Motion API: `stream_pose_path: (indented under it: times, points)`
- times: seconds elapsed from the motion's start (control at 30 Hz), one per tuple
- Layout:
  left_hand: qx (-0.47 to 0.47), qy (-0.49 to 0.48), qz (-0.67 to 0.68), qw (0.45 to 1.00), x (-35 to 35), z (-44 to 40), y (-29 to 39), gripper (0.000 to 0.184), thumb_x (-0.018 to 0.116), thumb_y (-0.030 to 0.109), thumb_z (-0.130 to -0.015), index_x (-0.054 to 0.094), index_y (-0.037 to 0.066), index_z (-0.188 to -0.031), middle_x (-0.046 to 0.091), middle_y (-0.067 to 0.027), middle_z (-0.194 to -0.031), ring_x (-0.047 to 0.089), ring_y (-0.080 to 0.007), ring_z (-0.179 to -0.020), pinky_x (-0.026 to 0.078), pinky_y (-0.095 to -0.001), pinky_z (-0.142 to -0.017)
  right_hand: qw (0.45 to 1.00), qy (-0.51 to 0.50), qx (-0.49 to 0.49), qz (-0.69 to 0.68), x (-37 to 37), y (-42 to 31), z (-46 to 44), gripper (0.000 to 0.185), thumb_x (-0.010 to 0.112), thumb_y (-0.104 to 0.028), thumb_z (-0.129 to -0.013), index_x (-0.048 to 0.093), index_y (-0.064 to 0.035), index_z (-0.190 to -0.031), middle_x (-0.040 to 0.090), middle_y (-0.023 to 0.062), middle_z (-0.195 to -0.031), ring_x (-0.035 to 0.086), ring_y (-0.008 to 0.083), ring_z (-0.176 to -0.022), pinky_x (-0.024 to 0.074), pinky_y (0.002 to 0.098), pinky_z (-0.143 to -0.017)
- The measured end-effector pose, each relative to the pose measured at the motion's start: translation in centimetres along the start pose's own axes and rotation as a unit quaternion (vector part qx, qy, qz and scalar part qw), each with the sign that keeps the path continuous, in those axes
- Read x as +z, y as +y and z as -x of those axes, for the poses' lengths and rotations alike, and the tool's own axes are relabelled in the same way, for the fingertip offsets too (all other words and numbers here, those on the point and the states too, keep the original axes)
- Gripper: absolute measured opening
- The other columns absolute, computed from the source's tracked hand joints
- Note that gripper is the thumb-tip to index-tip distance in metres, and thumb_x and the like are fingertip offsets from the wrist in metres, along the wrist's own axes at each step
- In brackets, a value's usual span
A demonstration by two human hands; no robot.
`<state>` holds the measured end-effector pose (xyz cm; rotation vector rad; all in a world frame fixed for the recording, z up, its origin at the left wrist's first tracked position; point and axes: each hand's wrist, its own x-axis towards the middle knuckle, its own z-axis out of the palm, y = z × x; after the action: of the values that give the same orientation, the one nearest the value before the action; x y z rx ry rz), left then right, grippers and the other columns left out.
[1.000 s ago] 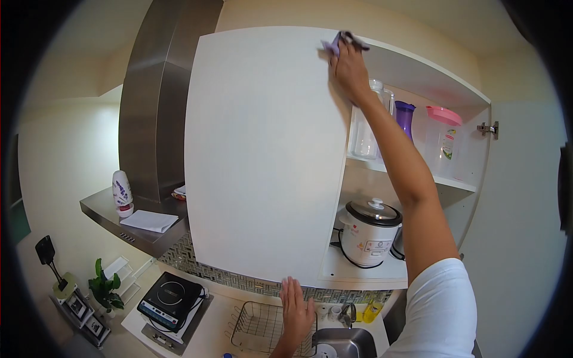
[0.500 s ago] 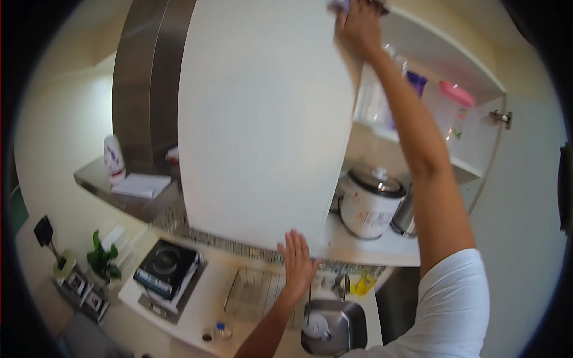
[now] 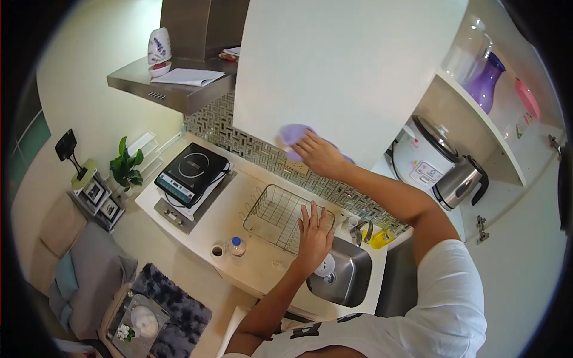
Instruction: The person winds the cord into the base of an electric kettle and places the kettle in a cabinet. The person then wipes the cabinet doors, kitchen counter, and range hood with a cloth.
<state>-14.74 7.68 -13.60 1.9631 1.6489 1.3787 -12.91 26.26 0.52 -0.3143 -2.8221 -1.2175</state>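
Note:
A purple cloth (image 3: 296,132) is bunched under the fingers of my right hand (image 3: 319,154), at the lower edge of the white cabinet door (image 3: 340,65). The fingers press over the cloth, part of which hangs out past the hand. My left hand (image 3: 315,238) is raised with its fingers spread and nothing in it. It appears in front of the wire dish rack (image 3: 268,218), beside the steel sink (image 3: 356,262); whether it touches the rack I cannot tell.
Right of the door, an open cabinet holds a rice cooker (image 3: 418,156), an electric kettle (image 3: 456,184) and a purple pitcher (image 3: 486,83). An induction cooker (image 3: 192,170), a blue-capped bottle (image 3: 237,246) and a faucet (image 3: 359,231) line the counter. A range hood (image 3: 197,95) juts out at left.
My right hand has come down with the cloth from the door's upper right corner to its lower edge. My left hand now appears away from the door's bottom. The view has tilted down.

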Motion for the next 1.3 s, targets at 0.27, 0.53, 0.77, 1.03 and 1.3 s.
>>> stream_pose_path:
  times: [0.27, 0.53, 0.77, 1.03, 1.3]
  points:
    - [-0.046, 0.054, 0.01, 0.997, 0.7, 4.7, -2.0, 0.056, 0.056, 0.018, -0.088, 0.037, -0.008, -0.133, 0.02, -0.0322, -0.145, 0.016, -0.0579, -0.13, 0.025, -0.062, -0.101, 0.982, -0.027, -0.016, 0.189, 5.5, -5.4, -17.3, 0.055, 0.042, -0.025, -0.09, 0.038, 0.0036, -0.137, 0.03, 0.0137, -0.148, 0.023, 0.0261, -0.139, 0.0083, 0.041, -0.116]
    - [-0.02, 0.004, 0.044, 0.999, 1.2, 6.0, 1.7, 0.058, 0.057, 0.017, -0.087, 0.034, -0.007, -0.135, 0.021, -0.0345, -0.143, 0.017, -0.0574, -0.13, 0.024, -0.0586, -0.104, 0.931, -0.181, -0.084, 0.305, 2.2, -6.0, -1.2, 0.055, 0.042, -0.025, -0.09, 0.037, 0.0011, -0.138, 0.021, 0.0111, -0.152, 0.014, 0.0266, -0.142, 0.0038, 0.041, -0.117]
    - [0.038, -0.022, 0.041, 0.998, 1.7, 4.0, 4.5, 0.061, 0.056, 0.018, -0.088, 0.031, -0.008, -0.137, 0.022, -0.0334, -0.143, 0.017, -0.055, -0.132, 0.022, -0.056, -0.107, 0.98, -0.129, -0.061, 0.141, 0.7, -3.4, 13.0, 0.048, 0.047, -0.02, -0.083, 0.05, 0.0033, -0.125, 0.045, 0.0118, -0.137, 0.029, 0.0253, -0.136, 0.0122, 0.0402, -0.117]
    - [0.058, -0.035, 0.067, 0.995, 3.9, 3.1, 5.4, 0.063, 0.058, 0.019, -0.087, 0.031, -0.007, -0.137, 0.025, -0.0319, -0.143, 0.023, -0.0528, -0.131, 0.024, -0.0512, -0.108, 0.988, 0.137, 0.042, 0.051, -6.6, 5.8, 14.2, 0.048, 0.063, -0.014, -0.07, 0.054, 0.0001, -0.115, 0.055, 0.0133, -0.117, 0.047, 0.0284, -0.121, 0.0323, 0.0371, -0.11]
    - [0.05, -0.037, 0.076, 0.995, 3.9, 2.3, 5.4, 0.064, 0.059, 0.018, -0.087, 0.029, -0.007, -0.138, 0.025, -0.0324, -0.143, 0.026, -0.0512, -0.13, 0.026, -0.0497, -0.107, 0.99, 0.071, 0.04, -0.118, 3.1, -2.7, 16.8, 0.052, 0.046, -0.009, -0.084, 0.041, -0.0001, -0.135, 0.043, 0.0157, -0.138, 0.038, 0.0251, -0.131, 0.0249, 0.0357, -0.114]
